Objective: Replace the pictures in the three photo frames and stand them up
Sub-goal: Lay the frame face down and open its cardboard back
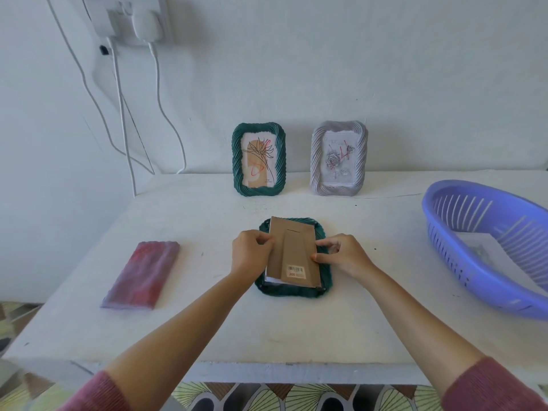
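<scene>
Right at the middle of the white tabletop (341, 327) we have a dark green photo frame (293, 290) lying face down, with its brown cardboard backing board (296, 250) resting on top, slightly askew, and a white sheet edge showing under its near left corner. A barcode sticker (296, 272) sits near the board's near end, and the fold-out stand flap lies flat against it. Our left hand (250, 252) pinches the board's left edge with curled fingers, while our right hand (341, 255) presses thumb and fingertips on the right edge, over the frame's rim; both hands are closed narrowly on the board. Further back, close to the wall, a second green frame (258, 160) stands upright with a line drawing of a flower in it, and just to its right, a little apart, a grey-white frame (339, 158) stands upright holding a rose sketch. Well off to the left lies a folded red and purple cloth (142, 275). At the right edge rests a blue slotted plastic basket (450, 247) with white paper inside. White charger cables (121, 114) hang down the wall at the back left.
</scene>
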Demonstrator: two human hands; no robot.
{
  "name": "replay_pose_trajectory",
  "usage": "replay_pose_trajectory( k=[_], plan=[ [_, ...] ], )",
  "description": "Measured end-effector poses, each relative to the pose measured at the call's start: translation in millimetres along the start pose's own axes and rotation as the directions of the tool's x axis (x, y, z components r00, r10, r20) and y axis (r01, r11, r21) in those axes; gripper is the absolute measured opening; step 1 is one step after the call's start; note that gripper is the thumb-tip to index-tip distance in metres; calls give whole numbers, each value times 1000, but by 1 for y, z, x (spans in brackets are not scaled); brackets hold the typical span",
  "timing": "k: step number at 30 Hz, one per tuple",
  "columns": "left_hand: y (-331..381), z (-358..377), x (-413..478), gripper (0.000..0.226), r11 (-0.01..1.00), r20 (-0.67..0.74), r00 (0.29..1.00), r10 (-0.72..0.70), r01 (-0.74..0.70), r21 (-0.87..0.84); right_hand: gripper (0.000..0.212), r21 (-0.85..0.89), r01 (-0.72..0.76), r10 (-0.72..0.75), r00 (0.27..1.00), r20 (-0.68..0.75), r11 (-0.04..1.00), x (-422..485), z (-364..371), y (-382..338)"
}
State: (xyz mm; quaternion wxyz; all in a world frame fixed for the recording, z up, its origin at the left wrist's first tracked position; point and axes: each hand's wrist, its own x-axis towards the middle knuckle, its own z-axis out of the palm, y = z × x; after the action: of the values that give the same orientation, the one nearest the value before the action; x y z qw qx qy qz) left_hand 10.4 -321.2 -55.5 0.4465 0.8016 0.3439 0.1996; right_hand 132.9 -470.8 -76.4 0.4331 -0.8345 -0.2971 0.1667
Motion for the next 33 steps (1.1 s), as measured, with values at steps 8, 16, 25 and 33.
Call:
replay_pose_trajectory(
  k=[8,16,25,33],
  plan=[
    [4,0,1,28,998,45,997,-59,60,-26,43,13,13,-13,1000,22,1000,-2,-2,-2],
    [3,-2,7,36,940,265,945,-192,255,-227,37,56,23,-25,999,36,998,0,-1,4],
    [4,-28,16,32,908,177,962,-209,258,-331,34,6,22,-22,1000,10,1000,1,1,6],
    [-36,-69,29,38,916,0,943,-333,323,-239,37,-113,62,-64,998,-12,992,-1,5,3]
  ],
)
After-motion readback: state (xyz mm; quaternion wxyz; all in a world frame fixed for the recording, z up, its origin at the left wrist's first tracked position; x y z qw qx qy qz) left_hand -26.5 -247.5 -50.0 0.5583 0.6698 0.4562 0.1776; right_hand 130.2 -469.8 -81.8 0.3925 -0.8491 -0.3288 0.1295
